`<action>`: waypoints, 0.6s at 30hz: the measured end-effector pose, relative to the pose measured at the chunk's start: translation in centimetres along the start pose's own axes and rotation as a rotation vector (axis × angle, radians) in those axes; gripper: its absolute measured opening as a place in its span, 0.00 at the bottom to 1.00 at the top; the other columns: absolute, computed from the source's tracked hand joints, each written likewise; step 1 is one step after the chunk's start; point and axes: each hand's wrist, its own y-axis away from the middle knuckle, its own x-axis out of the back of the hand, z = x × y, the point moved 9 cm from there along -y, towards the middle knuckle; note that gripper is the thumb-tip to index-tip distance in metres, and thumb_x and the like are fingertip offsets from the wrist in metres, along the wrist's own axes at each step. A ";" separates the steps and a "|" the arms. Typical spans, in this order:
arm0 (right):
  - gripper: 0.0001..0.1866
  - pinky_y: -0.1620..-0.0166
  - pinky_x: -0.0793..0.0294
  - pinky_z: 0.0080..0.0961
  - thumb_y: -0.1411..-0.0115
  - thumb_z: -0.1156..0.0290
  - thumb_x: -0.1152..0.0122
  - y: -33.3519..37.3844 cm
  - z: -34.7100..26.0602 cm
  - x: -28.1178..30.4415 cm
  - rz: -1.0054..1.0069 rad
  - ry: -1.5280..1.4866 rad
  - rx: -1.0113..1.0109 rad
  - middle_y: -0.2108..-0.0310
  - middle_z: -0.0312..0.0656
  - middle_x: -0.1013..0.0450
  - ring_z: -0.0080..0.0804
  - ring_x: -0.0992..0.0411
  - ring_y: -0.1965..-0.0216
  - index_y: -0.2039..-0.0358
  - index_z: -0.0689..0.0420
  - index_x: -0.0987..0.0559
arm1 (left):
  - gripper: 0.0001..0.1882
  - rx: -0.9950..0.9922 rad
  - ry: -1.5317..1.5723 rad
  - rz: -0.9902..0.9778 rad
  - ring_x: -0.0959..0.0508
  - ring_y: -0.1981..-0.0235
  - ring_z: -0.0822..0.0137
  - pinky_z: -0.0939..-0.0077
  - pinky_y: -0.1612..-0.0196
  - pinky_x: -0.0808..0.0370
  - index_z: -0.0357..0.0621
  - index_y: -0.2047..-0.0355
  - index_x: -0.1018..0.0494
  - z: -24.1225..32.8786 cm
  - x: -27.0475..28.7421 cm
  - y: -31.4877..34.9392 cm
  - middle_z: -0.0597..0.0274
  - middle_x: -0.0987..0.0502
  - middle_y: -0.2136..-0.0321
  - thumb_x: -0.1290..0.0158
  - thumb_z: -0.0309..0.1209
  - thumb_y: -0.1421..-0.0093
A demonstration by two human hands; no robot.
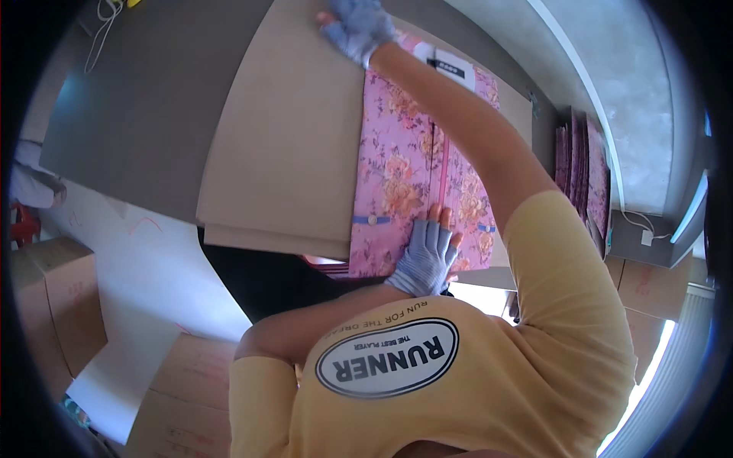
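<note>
Panel, pink and flowered, lies toward the right part of the worktop, beside and partly over the bare grey-brown boards; its near end reaches the worktop's near edge, close to the person's body. A pink stripe runs lengthwise down it, and a white patch with a dark label shows toward its far end.

The left hand, in a grey glove with bare fingertips, rests palm down on the panel's near end, fingers extended and slightly parted, gripping nothing. The right hand, gloved alike, reaches toward the worktop's far edge, over the boards just beside the panel's left side (the top of the view cuts it off, so whether it pinches anything cannot be told).

The step in hand appears to be steadying or squaring the panel, one hand anchoring its near end while the other works at the far end. The next move probably calls for light, even pressure from the left palm, so that the panel does not skew while the right hand works. Similar flowered pieces stand stacked beyond the worktop's right edge.
</note>
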 end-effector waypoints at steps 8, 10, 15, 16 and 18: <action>0.31 0.33 0.54 0.44 0.37 0.49 0.60 -5.4 6.7 2.3 0.147 0.376 -0.122 0.39 0.49 0.40 0.46 0.44 0.36 0.38 0.55 0.39 | 0.28 0.224 0.311 -0.199 0.35 0.43 0.41 0.45 0.48 0.35 0.45 0.51 0.28 -7.0 5.4 -3.9 0.38 0.37 0.43 0.44 0.48 0.48; 0.31 0.33 0.53 0.44 0.37 0.49 0.59 -5.7 6.6 2.0 0.180 0.397 -0.089 0.39 0.48 0.40 0.45 0.44 0.36 0.39 0.54 0.39 | 0.30 0.287 0.025 0.129 0.40 0.39 0.43 0.45 0.42 0.41 0.46 0.48 0.30 -8.3 8.0 -2.9 0.38 0.41 0.40 0.45 0.49 0.47; 0.32 0.34 0.50 0.44 0.39 0.48 0.57 -5.8 4.2 1.6 0.270 0.470 0.066 0.42 0.47 0.36 0.45 0.41 0.39 0.40 0.54 0.36 | 0.40 0.304 -0.022 0.066 0.53 0.33 0.42 0.43 0.34 0.57 0.37 0.42 0.37 -8.0 5.1 -2.7 0.36 0.49 0.37 0.46 0.55 0.46; 0.32 0.34 0.50 0.45 0.40 0.47 0.57 -5.3 3.3 1.4 0.289 0.466 0.100 0.42 0.47 0.36 0.45 0.40 0.39 0.41 0.54 0.36 | 0.46 0.303 -0.049 0.060 0.52 0.34 0.41 0.43 0.35 0.57 0.31 0.41 0.41 -7.9 4.8 -2.5 0.36 0.49 0.37 0.47 0.58 0.47; 0.32 0.34 0.50 0.46 0.40 0.47 0.57 -4.3 2.0 1.5 0.306 0.456 0.159 0.42 0.47 0.36 0.45 0.40 0.39 0.41 0.54 0.35 | 0.44 0.343 -0.057 0.150 0.50 0.34 0.42 0.43 0.35 0.56 0.34 0.39 0.42 -7.8 5.0 -2.1 0.37 0.48 0.36 0.48 0.56 0.46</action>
